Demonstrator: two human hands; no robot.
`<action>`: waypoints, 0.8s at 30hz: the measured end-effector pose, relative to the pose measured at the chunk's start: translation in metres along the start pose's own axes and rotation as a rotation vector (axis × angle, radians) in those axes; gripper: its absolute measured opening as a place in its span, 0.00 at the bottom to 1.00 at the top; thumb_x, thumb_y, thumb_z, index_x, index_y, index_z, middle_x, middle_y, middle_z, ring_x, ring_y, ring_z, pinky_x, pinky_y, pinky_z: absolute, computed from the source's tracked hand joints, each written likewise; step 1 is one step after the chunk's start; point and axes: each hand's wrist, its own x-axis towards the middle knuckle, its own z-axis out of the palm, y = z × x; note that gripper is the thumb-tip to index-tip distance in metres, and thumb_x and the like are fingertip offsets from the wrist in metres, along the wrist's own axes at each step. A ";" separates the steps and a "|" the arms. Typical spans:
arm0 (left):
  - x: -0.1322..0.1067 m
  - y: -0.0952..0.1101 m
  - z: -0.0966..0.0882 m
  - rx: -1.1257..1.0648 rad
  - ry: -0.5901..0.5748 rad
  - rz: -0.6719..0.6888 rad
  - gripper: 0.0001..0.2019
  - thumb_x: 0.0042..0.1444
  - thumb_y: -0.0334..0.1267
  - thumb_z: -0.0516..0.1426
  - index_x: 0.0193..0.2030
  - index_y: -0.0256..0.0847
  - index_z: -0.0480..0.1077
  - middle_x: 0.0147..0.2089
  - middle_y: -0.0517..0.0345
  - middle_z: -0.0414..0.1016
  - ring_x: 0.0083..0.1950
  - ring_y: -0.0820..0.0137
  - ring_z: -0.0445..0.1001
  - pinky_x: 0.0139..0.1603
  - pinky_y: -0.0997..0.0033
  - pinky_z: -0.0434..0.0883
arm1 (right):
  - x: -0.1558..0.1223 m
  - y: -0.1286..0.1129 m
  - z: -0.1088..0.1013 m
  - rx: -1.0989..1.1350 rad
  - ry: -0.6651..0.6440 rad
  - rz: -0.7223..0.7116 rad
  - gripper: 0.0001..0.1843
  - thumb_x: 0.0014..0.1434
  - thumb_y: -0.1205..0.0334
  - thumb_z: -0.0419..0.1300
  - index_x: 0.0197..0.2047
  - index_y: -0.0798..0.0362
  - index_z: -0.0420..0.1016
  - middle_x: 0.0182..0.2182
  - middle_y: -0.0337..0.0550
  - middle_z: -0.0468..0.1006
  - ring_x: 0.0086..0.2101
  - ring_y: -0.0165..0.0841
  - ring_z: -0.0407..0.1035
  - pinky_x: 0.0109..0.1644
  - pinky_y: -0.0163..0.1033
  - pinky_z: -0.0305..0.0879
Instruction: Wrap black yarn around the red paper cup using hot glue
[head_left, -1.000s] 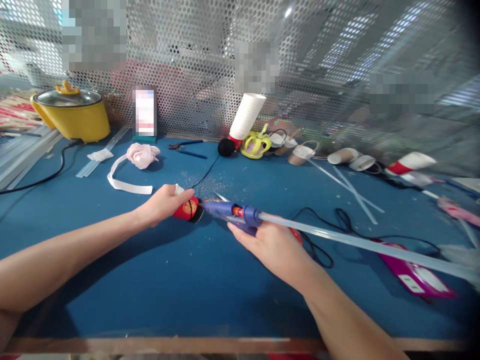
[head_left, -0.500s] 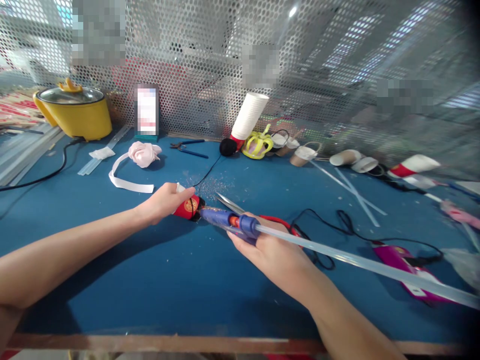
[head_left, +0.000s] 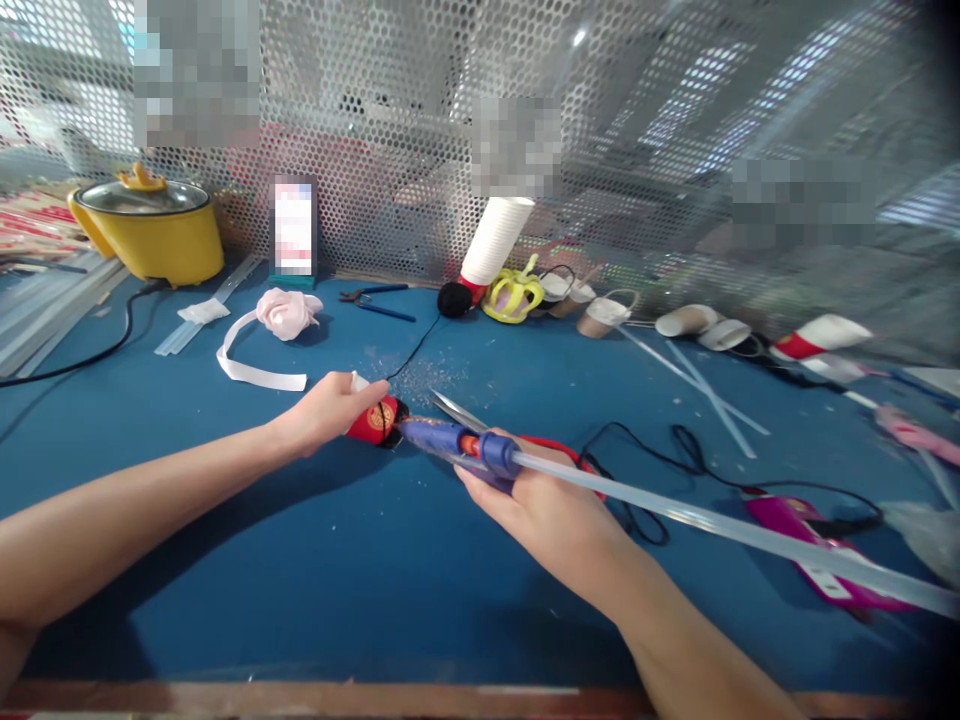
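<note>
My left hand (head_left: 330,408) is closed around a small red paper cup (head_left: 371,422) with a gold emblem, tilted on its side. Black yarn (head_left: 412,355) wraps the cup and runs back to a black ball of yarn (head_left: 454,299). In my right hand (head_left: 551,500) is a blue hot glue gun (head_left: 442,441), a long clear glue stick (head_left: 675,510) sticking out of its rear. The gun's nozzle is at the cup's dark end; whether they touch I cannot tell. Scissors (head_left: 457,409) with red handles lie partly hidden behind my right hand.
A yellow electric pot (head_left: 169,240), a phone (head_left: 293,230), a pink fabric rose (head_left: 287,313) and pliers (head_left: 379,302) stand or lie behind. Stacked white cups (head_left: 497,240) and a yellow basket-like piece (head_left: 513,295) are at the mesh wall. A purple box (head_left: 795,530) with a black cord lies right.
Both hands keep their hold, with the glue gun's nozzle still at the cup's dark end. The view has shifted very slightly.
</note>
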 end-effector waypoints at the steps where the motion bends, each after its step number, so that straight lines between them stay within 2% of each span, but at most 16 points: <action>1: -0.001 0.000 0.000 0.022 0.019 0.036 0.19 0.48 0.53 0.53 0.20 0.41 0.56 0.16 0.66 0.55 0.17 0.78 0.54 0.18 0.74 0.49 | 0.001 0.001 0.000 0.003 0.014 -0.007 0.07 0.54 0.66 0.53 0.33 0.52 0.72 0.27 0.44 0.76 0.29 0.35 0.71 0.33 0.37 0.66; 3: -0.002 0.001 0.001 0.076 0.048 0.090 0.19 0.48 0.53 0.52 0.19 0.41 0.54 0.16 0.67 0.54 0.17 0.78 0.53 0.18 0.75 0.49 | 0.004 0.004 0.001 0.011 0.047 -0.003 0.08 0.55 0.64 0.53 0.32 0.52 0.73 0.28 0.44 0.77 0.31 0.36 0.72 0.35 0.37 0.66; 6: -0.004 0.002 0.001 0.130 0.040 0.091 0.20 0.49 0.54 0.51 0.18 0.42 0.52 0.15 0.67 0.50 0.16 0.78 0.51 0.17 0.74 0.47 | 0.008 0.008 0.005 0.026 0.079 0.061 0.09 0.55 0.61 0.52 0.31 0.52 0.73 0.28 0.43 0.77 0.31 0.37 0.72 0.34 0.37 0.65; 16: -0.004 -0.003 0.003 0.090 0.003 0.186 0.21 0.50 0.54 0.49 0.18 0.41 0.51 0.16 0.67 0.49 0.17 0.78 0.49 0.17 0.74 0.46 | 0.015 0.012 0.011 0.152 -0.037 0.242 0.12 0.55 0.56 0.52 0.27 0.53 0.72 0.13 0.37 0.69 0.18 0.33 0.66 0.24 0.36 0.59; 24: -0.003 -0.004 0.002 0.067 0.019 0.194 0.21 0.48 0.54 0.51 0.16 0.41 0.51 0.15 0.67 0.49 0.17 0.79 0.49 0.17 0.74 0.45 | 0.016 0.011 0.010 0.152 -0.023 0.227 0.12 0.54 0.57 0.53 0.26 0.52 0.72 0.12 0.37 0.68 0.18 0.33 0.66 0.24 0.36 0.59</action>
